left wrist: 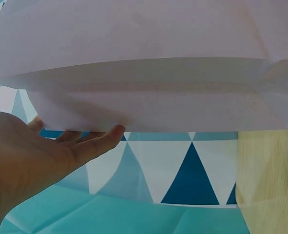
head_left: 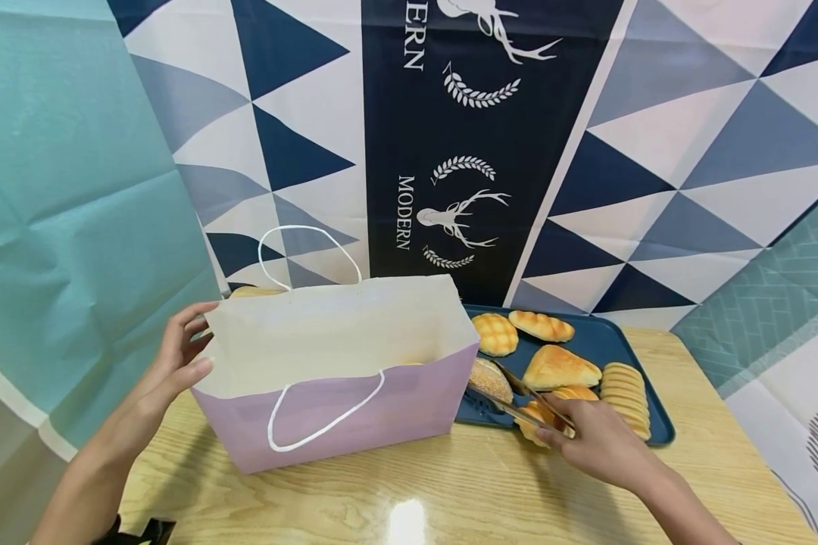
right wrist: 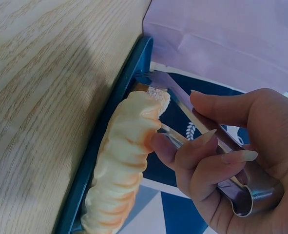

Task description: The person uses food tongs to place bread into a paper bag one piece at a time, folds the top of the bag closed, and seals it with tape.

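My right hand [head_left: 603, 443] grips metal tongs [head_left: 522, 415], with my thumb and fingers curled round their arms in the right wrist view. The tong tips lie on either side of a bread roll with a speckled crust [head_left: 488, 380] at the left of the blue tray [head_left: 663, 424]. A ridged, golden bread [right wrist: 119, 161] lies below that hand by the tray's front rim. The lilac paper bag [head_left: 341, 420] stands open at the top, with white cord handles. At its left side is my left hand [head_left: 167, 371], fingers spread and fingertips right at the bag's edge.
Also on the tray are a round scored bun [head_left: 494, 334], an oblong loaf [head_left: 541, 326], a triangular bread [head_left: 560, 368] and a long ridged bread [head_left: 625, 400]. The bag overlaps the tray's left end. Patterned cloth [head_left: 443, 136] hangs behind the wooden table [head_left: 354, 499].
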Tool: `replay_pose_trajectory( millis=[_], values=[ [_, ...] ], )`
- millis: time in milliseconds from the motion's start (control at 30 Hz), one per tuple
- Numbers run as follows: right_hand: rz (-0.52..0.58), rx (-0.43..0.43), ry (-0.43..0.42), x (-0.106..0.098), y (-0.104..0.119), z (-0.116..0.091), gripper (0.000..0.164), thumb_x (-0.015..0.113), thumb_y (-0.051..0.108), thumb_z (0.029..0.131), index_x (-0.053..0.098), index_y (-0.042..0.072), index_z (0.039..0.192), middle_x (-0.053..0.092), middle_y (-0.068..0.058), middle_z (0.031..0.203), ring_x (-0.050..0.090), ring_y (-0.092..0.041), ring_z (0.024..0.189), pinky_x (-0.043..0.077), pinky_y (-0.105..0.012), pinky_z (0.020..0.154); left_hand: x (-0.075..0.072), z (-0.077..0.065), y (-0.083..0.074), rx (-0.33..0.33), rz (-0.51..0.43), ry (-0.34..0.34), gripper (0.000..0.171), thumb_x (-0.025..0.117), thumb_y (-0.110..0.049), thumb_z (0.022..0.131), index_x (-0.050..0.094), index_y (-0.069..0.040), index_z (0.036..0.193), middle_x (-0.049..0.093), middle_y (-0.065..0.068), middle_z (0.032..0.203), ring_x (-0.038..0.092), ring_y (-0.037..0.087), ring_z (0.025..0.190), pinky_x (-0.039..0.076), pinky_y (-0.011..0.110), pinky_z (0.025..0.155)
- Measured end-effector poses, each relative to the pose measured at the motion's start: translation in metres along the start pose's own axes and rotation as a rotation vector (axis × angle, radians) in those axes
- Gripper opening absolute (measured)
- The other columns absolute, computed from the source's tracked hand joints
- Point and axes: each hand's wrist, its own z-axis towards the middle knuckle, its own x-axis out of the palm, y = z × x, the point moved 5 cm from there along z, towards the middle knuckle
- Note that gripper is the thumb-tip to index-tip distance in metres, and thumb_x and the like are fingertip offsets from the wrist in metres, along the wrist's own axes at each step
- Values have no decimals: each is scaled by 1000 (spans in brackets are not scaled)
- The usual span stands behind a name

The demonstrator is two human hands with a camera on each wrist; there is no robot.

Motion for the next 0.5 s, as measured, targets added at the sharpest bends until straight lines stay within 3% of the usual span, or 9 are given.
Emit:
replay_pose_trajectory(
  millis=[333,500],
  values=[
    [2,16,5,0,-1,0,56,76,34,99,65,3,144,39,6,61,30,-11,51,29,-28,50,-1,0,-1,-2,12,-2,65,38,-11,109,15,-26,168,18,5,165,15,40,153,31,18,102],
    [-4,8,-1,0,0,-1,54,75,33,99,66,4,144,40,7,59,32,-10,50,30,-28,51,-1,0,0,-13,8,-5,65,38,-12,109,13,-24,168,17,4,165,13,44,154,30,21,104]
  ],
)
